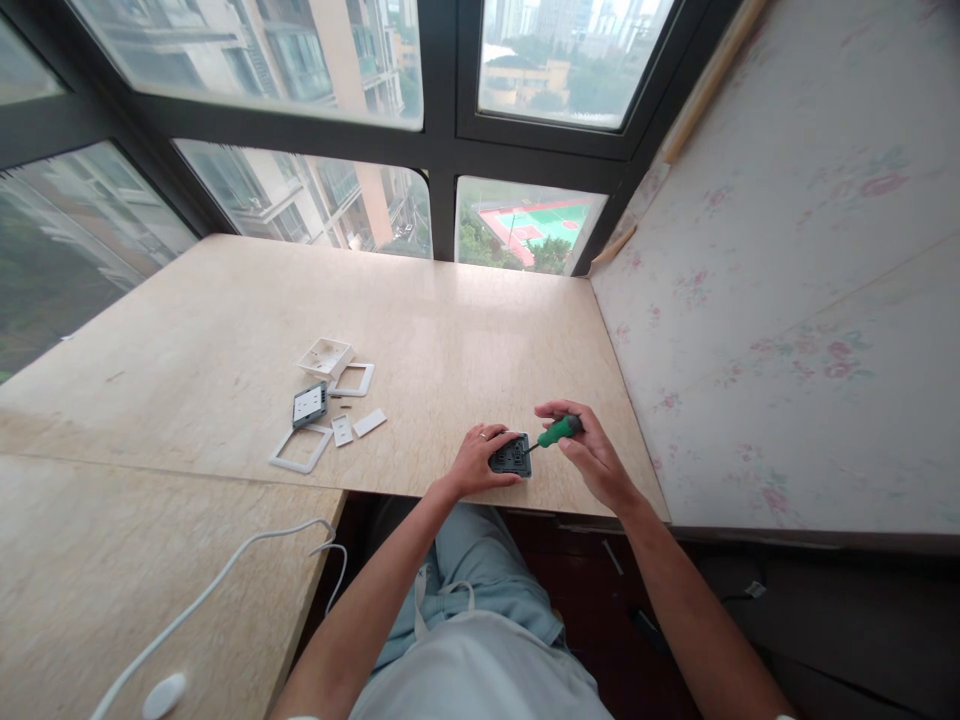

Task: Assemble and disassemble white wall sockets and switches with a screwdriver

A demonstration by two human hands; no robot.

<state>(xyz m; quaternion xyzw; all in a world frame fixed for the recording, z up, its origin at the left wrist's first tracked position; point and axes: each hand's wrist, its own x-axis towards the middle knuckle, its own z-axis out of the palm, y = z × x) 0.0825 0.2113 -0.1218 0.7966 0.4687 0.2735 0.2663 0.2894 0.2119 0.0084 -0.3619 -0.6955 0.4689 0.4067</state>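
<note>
Now one green screwdriver (559, 432) and one dark grey block (511, 456) are in use, out of two such blocks. The other block (309, 405) lies to the left on the counter (450, 330), by one white box (326, 355), two white square frames (289, 464), two little white plates (370, 423) and two tiny dark bits (340, 397), too small to name.

The block in use is square, with lots of little dents and ridges on top. It sits near the front edge of the counter, right in front of the person.

The left hand (476, 462) grips this block from its left side and wears a ring. The right hand (594, 450) has its fingers round the screwdriver's green and black handle. That arm reaches in from the right, and the screwdriver slants down left, its tip at the block.
</note>
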